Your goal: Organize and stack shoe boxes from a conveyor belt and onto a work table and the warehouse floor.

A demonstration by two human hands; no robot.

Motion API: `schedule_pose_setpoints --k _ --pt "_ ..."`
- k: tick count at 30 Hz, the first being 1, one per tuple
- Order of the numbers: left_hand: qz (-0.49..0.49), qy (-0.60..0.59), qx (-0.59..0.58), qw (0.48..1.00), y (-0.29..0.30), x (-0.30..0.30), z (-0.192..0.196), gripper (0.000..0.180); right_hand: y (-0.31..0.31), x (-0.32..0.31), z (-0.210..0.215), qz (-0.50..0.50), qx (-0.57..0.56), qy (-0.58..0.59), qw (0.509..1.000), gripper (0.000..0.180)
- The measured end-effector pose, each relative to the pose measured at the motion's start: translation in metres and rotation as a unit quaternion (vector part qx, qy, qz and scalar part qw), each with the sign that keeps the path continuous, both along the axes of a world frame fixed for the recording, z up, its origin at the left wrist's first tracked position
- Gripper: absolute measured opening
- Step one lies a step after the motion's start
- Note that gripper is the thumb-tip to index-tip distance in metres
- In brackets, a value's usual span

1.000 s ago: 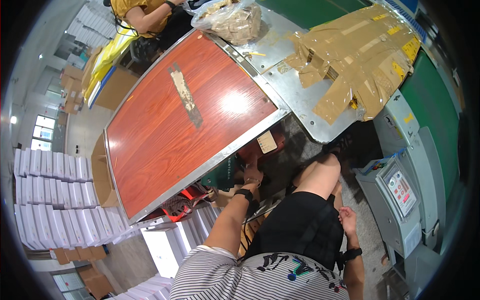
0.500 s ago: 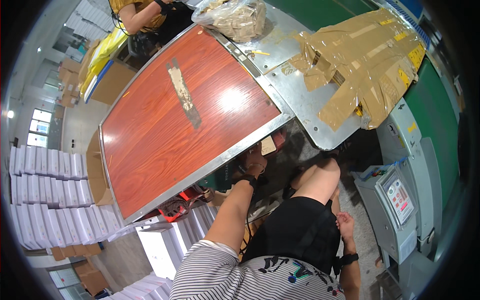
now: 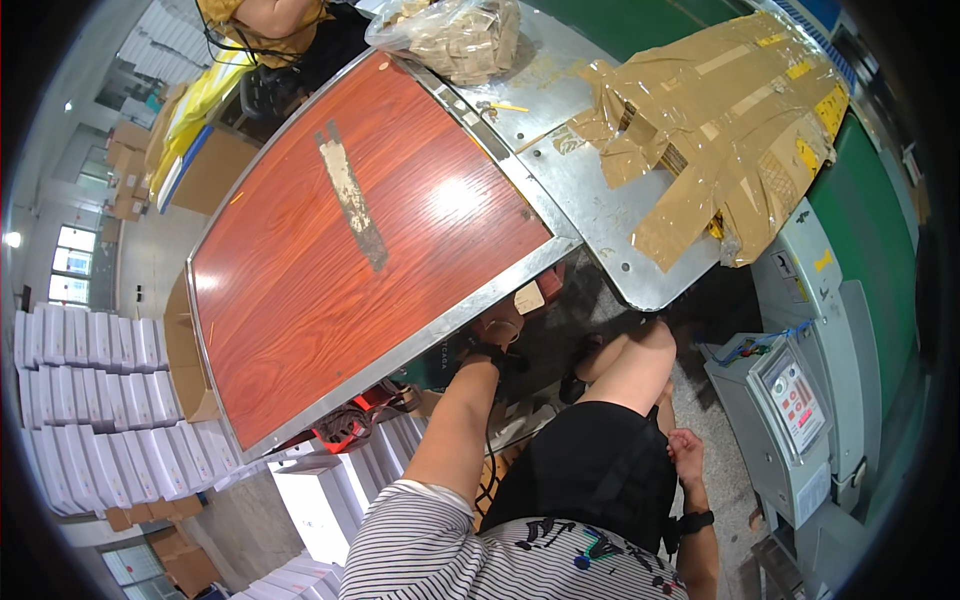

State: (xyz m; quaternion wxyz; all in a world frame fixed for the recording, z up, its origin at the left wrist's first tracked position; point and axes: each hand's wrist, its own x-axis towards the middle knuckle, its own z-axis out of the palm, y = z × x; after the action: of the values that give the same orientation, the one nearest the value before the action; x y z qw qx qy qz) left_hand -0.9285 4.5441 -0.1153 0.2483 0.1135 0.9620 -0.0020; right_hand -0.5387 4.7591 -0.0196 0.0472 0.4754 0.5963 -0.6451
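Observation:
My left hand [image 3: 497, 326] reaches in under the front edge of the red-brown wood-look table [image 3: 300, 290]. Its fingers are hidden in the shadow below the metal rim, so whether they hold anything does not show. Close to it under the table are a dark red object with a beige block [image 3: 528, 298] and a dark green box or bag [image 3: 432, 368]. My right hand [image 3: 686, 452] hangs low beside my thigh, fingers curled in, with nothing visible in them.
Flattened, taped brown cardboard [image 3: 720, 130] covers much of the metal worktop. A clear plastic bag [image 3: 460, 40] lies at the back. A grey machine cabinet [image 3: 790, 400] stands at right, white box stacks [image 3: 100, 400] at left. Another person's arm [image 3: 270, 15] shows across the table.
The view has shifted slightly, moving the table left. My left hand has drawn a little away from the beige block, still under the table. The other person's arm has shifted; my right hand stays put.

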Motion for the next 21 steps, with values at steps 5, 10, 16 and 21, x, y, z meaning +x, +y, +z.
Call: schedule_pose_setpoints --k 5,10,16,21 --pt "0.026 -0.034 0.029 0.999 0.001 -0.002 0.008 0.066 0.000 -0.001 0.001 0.010 0.005 0.003 1.000 0.010" --pt "0.043 0.013 0.067 0.997 -0.007 -0.001 0.006 0.069 -0.002 -0.008 0.010 0.004 -0.014 -0.023 1.000 0.007" --pt "0.029 0.075 0.134 0.988 -0.018 0.008 -0.004 0.068 0.000 -0.004 0.003 0.006 -0.008 -0.005 1.000 0.007" --pt "0.041 0.132 0.179 0.974 -0.020 0.036 -0.012 0.067 0.003 0.002 -0.006 0.000 -0.005 -0.001 1.000 0.006"
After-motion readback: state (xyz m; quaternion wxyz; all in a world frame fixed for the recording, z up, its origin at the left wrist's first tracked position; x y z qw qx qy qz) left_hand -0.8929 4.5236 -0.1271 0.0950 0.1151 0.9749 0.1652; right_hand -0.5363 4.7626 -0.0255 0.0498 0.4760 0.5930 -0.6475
